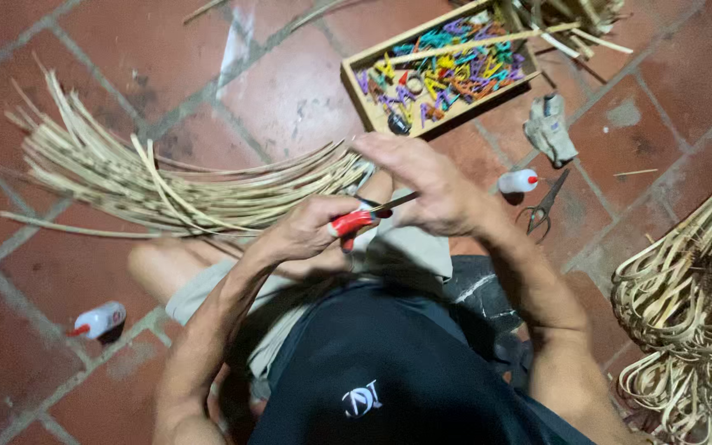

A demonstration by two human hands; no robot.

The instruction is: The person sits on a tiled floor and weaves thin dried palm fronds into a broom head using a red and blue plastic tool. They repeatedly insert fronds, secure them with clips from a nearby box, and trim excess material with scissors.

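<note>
My left hand [311, 231] is closed around the red handle of a small cutting tool [364, 217], whose thin metal blade points right toward my right hand [426, 185]. My right hand hovers over the blade tip with fingers curled; what it pinches is hidden. Both hands sit above my bent knee. A fan of long pale cane strips [150, 181] lies on the red tile floor just left of the hands, its ends meeting near my fingers.
A wooden box [356, 82] of small coloured clips stands at the top. Black scissors [541, 210], a small white glue bottle [518, 181] and a crumpled cloth [550, 132] lie to the right. Woven cane loops [686, 305] pile at far right. Another white bottle [99, 319] lies lower left.
</note>
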